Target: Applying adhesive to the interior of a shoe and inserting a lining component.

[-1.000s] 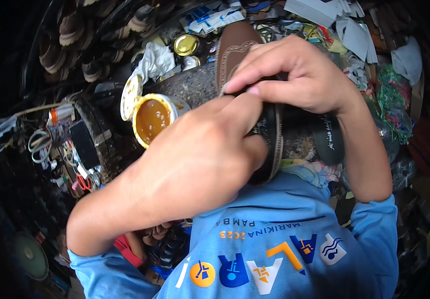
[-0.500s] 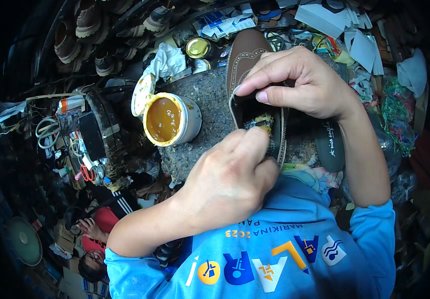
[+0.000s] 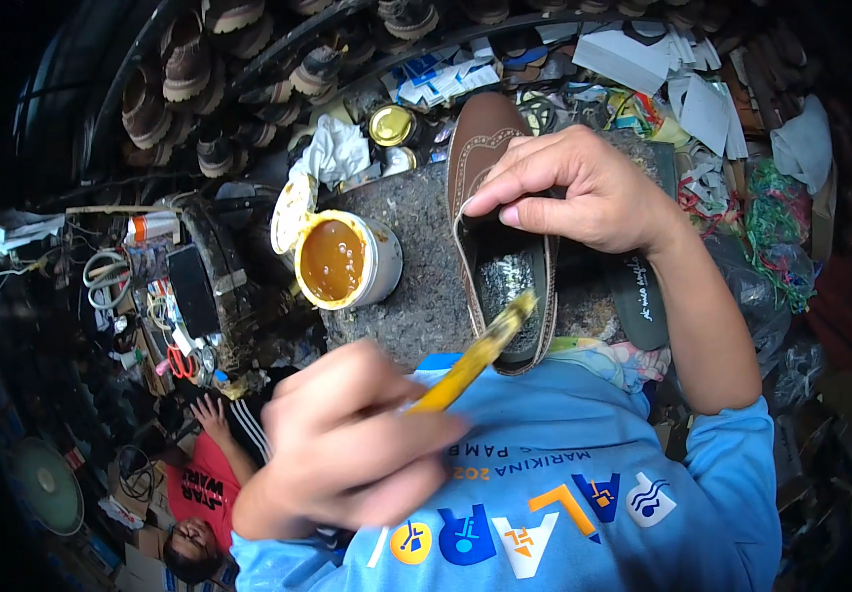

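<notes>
My left hand [image 3: 352,444], smeared by motion, grips a brush [image 3: 470,365] with a yellow handle. The bristle end, coated in yellowish stuff, points up over the heel of a brown shoe [image 3: 486,128]. That shoe has a perforated trim, and its dark inside sole [image 3: 507,281] shines wet. My right hand [image 3: 584,192] pinches the edge of the shoe's opening between thumb and fingers. Left of the shoe, an open tub [image 3: 382,259] holds amber, bubbly liquid, probably glue. A loose dark insole [image 3: 649,301] lies to the right, partly behind my right forearm.
The shoe and tub are on a dark, rough work surface [image 3: 416,217]. Behind are a jar with a yellowish lid [image 3: 391,125], crumpled paper [image 3: 335,148] and scraps. Several shoes [image 3: 186,64] fill a rack at far left. Another person in a red shirt [image 3: 204,488] is at lower left.
My left hand has drawn the brush out of the shoe, back and to the left toward my chest. My right hand keeps its pinch on the shoe edge.
</notes>
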Available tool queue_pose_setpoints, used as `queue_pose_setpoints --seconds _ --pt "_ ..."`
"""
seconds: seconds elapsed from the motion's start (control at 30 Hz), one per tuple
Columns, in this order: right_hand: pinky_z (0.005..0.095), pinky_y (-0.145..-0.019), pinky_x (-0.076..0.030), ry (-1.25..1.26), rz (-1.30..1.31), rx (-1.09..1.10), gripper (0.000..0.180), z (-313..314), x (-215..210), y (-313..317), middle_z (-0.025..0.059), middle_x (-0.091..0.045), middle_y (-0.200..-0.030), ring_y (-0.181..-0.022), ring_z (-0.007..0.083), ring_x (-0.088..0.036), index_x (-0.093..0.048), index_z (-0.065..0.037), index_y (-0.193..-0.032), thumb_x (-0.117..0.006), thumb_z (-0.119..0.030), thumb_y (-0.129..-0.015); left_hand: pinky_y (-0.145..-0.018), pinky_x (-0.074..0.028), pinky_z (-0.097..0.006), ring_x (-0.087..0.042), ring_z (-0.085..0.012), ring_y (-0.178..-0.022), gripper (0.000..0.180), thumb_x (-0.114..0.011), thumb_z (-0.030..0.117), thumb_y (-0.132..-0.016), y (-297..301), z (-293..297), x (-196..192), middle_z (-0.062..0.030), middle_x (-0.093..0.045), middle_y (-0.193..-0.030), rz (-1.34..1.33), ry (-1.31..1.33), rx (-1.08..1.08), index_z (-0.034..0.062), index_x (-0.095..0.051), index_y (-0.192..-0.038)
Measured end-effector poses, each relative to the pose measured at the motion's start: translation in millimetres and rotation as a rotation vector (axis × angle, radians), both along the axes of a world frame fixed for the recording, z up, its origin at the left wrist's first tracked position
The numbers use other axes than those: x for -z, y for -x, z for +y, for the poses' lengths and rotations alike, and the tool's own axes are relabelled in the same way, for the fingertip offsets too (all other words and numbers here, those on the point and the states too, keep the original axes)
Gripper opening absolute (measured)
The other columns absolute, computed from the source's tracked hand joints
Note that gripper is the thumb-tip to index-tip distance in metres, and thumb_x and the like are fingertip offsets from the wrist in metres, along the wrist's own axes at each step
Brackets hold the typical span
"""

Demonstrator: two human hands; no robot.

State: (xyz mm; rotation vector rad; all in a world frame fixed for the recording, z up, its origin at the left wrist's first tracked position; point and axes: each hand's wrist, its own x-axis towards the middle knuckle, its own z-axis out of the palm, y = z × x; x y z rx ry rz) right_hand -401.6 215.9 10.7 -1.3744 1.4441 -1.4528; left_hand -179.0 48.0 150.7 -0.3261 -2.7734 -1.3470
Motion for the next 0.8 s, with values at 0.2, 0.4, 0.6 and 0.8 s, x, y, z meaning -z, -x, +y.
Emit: queue_pose_setpoints --seconds 0.2,0.4,0.6,0.8 --pt "0.0336 -0.087 -0.055 0.059 -0.017 0.052 0.026 -3 1 -7 0.0109 -0.077 -0.100 -0.094 0.0219 -0.071 -0.079 -0.006 -0.109 -0.067 -0.006 -0.086 -0.082 -0.055 -0.041 -0.066 -0.0262 -0.084 0.019 -0.067 -0.005 -0.086 -95 -42 37 -0.0176 -0.070 -0.097 0.517 -0.055 -0.858 -0.0018 -0.067 -0.104" --pt "0.0359 -0.089 -0.054 0.106 0.104 0.151 0.025 -10 -1 -20 0.0096 -0.077 -0.100 -0.095 0.0238 -0.070 -0.079 -0.005 -0.102 -0.066 -0.002 -0.081 -0.084 -0.050 -0.040 -0.063 -0.0299 -0.094 0.029 -0.079 0.007 -0.086 -107 -61 139 -0.0151 -0.070 -0.104 0.266 0.501 -0.803 0.0024 -0.074 -0.114" --pt "0.0362 -0.088 -0.052 0.126 0.156 0.333 0.024 -3 1 -40 0.0096 -0.076 -0.095 -0.091 0.0242 -0.068 -0.080 -0.004 -0.098 -0.066 0.003 -0.079 -0.086 -0.053 -0.041 -0.062 -0.0325 -0.102 0.044 -0.081 0.012 -0.082 -86 8 105 -0.0156 -0.061 -0.120 0.313 0.353 -0.605 0.0022 -0.068 -0.123" --pt "0.0338 -0.084 -0.051 0.220 0.157 0.553 0.020 -18 3 -65 0.0097 -0.075 -0.088 -0.087 0.0221 -0.067 -0.079 -0.001 -0.092 -0.066 0.007 -0.079 -0.079 -0.059 -0.043 -0.067 -0.0332 -0.095 0.045 -0.079 0.028 -0.085 -43 62 98 -0.0133 -0.059 -0.112 -0.008 0.202 -0.105 0.0052 -0.062 -0.119"
